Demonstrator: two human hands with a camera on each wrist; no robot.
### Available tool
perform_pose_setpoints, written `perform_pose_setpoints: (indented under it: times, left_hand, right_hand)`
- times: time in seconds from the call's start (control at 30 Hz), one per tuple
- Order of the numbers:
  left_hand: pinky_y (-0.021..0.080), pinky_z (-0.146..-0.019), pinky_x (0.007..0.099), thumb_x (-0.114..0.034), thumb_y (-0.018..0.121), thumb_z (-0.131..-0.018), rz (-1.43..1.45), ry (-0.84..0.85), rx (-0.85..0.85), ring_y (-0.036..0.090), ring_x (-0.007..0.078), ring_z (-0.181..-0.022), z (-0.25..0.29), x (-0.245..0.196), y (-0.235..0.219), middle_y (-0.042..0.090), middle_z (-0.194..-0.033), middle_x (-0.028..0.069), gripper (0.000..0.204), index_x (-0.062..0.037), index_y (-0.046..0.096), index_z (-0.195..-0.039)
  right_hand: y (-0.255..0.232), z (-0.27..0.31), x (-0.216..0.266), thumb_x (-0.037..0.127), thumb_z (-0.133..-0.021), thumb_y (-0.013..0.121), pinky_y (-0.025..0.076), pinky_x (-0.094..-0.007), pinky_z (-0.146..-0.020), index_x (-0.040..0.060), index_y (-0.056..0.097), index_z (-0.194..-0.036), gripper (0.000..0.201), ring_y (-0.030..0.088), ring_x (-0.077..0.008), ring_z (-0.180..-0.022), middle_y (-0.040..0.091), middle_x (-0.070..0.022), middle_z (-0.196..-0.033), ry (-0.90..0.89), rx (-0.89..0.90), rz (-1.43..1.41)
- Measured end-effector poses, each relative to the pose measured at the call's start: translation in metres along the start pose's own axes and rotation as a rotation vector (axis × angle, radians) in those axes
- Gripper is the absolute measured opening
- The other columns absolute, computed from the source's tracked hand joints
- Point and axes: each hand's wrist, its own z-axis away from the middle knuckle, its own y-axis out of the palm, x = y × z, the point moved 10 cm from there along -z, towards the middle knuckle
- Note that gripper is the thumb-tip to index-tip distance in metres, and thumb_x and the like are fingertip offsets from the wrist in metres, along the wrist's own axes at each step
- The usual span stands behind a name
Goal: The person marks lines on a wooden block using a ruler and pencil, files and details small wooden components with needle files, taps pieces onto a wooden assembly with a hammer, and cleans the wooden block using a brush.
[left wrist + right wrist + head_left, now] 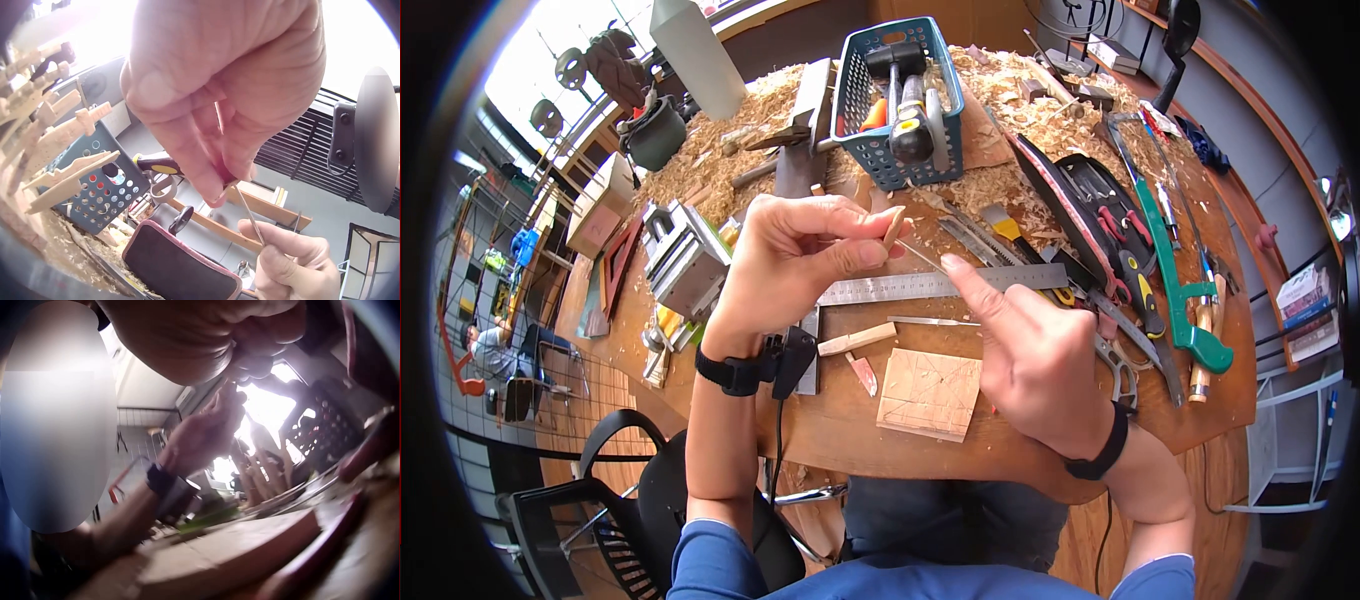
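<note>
My left hand (795, 255) is raised over the table and pinches a small pale wooden piece (893, 228) between thumb and fingers. My right hand (1035, 350) grips a slim metal needle file (922, 257), its index finger stretched along it. The file's tip meets the wooden piece at the left fingertips; in the left wrist view the file (251, 215) slants between both hands. Below them lie a steel ruler (880, 290), another slim metal tool (933, 321), a wooden stick (857, 339) and a square wooden board (930, 393) with pencil lines.
A blue-green basket (865, 150) holding a black mallet (893, 60) stands at the back among wood shavings (775, 95). A tool pouch (1045, 190) and a green-handled saw (1165, 270) lie right; a grey metal vise (685, 260) is at left.
</note>
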Motion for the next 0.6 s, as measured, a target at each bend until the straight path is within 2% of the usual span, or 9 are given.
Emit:
perform_pose_setpoints:
  times: [0.07,0.13,0.2,0.23,0.27,0.37,0.43,0.57,0.6]
  left_hand:
    - [0.064,-0.087,0.0354,0.005,0.077,-0.089,0.015,0.030,0.005,0.076,0.0240,-0.100,0.001,-0.001,0.002,0.077,-0.104,0.0157,0.019,-0.0003,0.079,-0.107]
    - [0.064,-0.087,0.0347,0.005,0.077,-0.089,-0.020,0.017,-0.002,0.076,0.0233,-0.098,0.000,0.001,0.001,0.077,-0.102,0.0152,0.020,-0.0001,0.079,-0.108]
    - [0.064,-0.088,0.0352,0.006,0.077,-0.089,-0.014,0.024,-0.004,0.076,0.0231,-0.098,0.000,-0.005,0.001,0.077,-0.102,0.0149,0.020,0.0002,0.079,-0.108]
    - [0.064,-0.089,0.0358,0.006,0.076,-0.089,-0.004,0.024,-0.003,0.076,0.0230,-0.098,0.001,-0.007,0.001,0.077,-0.102,0.0147,0.020,0.0005,0.079,-0.108]
    - [0.064,-0.089,0.0358,0.006,0.076,-0.089,-0.005,0.021,-0.008,0.076,0.0230,-0.098,0.001,-0.008,0.001,0.077,-0.102,0.0147,0.020,0.0005,0.079,-0.108]
    - [0.065,-0.092,0.0382,0.007,0.077,-0.088,-0.028,-0.013,-0.012,0.075,0.0223,-0.098,0.002,-0.002,-0.001,0.076,-0.105,0.0147,0.021,0.0015,0.079,-0.108]
    - [0.065,-0.092,0.0382,0.007,0.077,-0.088,-0.028,-0.019,-0.022,0.075,0.0224,-0.098,0.001,0.002,-0.002,0.076,-0.104,0.0143,0.021,0.0013,0.079,-0.108]
    - [0.066,-0.092,0.0383,0.008,0.076,-0.089,-0.047,0.003,-0.013,0.075,0.0222,-0.099,0.000,0.000,0.000,0.076,-0.103,0.0133,0.021,0.0011,0.079,-0.108]
    - [0.066,-0.092,0.0383,0.008,0.076,-0.089,-0.049,0.003,-0.015,0.075,0.0222,-0.099,0.000,-0.002,0.000,0.076,-0.103,0.0133,0.021,0.0011,0.079,-0.108]
  right_hand:
    - [0.009,0.005,0.014,-0.008,-0.079,0.065,0.052,-0.0354,-0.054,0.0052,0.070,-0.134,0.058,0.064,-0.0313,-0.058,0.071,-0.0175,-0.080,-0.047,0.252,0.630]
    - [0.014,0.004,0.008,-0.005,-0.087,0.066,0.050,-0.0316,-0.054,0.0051,0.069,-0.137,0.050,0.062,-0.0211,-0.056,0.072,-0.0121,-0.079,-0.028,0.269,0.621]
    - [0.022,0.000,-0.028,0.005,-0.104,0.058,0.036,-0.0306,-0.045,0.0039,0.064,-0.142,0.039,0.037,-0.0032,-0.052,0.047,0.0073,-0.064,0.382,0.140,-0.371]
    - [0.035,0.021,-0.046,0.004,-0.105,0.058,0.035,-0.0291,-0.045,0.0011,0.064,-0.141,0.036,0.038,-0.0035,-0.054,0.045,0.0113,-0.068,0.811,0.259,-0.761]
    - [0.038,0.022,-0.048,0.002,-0.103,0.060,0.036,-0.0298,-0.045,-0.0001,0.065,-0.139,0.037,0.040,-0.0049,-0.053,0.048,0.0091,-0.068,0.871,0.268,-0.897]
    - [0.019,0.006,-0.037,0.001,-0.102,0.062,0.036,-0.0314,-0.045,-0.0004,0.065,-0.139,0.037,0.041,-0.0059,-0.053,0.049,0.0089,-0.069,0.374,0.153,-0.385]
    - [0.010,0.001,0.010,0.003,-0.101,0.063,0.040,-0.0289,-0.052,0.0053,0.066,-0.141,0.039,0.044,-0.0036,-0.059,0.055,0.0071,-0.069,-0.090,0.231,0.597]
    - [0.004,-0.003,0.000,0.001,-0.099,0.064,0.042,-0.0305,-0.052,0.0048,0.069,-0.137,0.039,0.048,-0.0097,-0.054,0.065,-0.0012,-0.070,-0.070,0.139,0.369]
    - [0.009,0.001,-0.035,-0.001,-0.097,0.064,0.043,-0.0319,-0.052,0.0047,0.070,-0.135,0.039,0.049,-0.0156,-0.052,0.066,-0.0059,-0.071,0.377,0.208,-0.196]
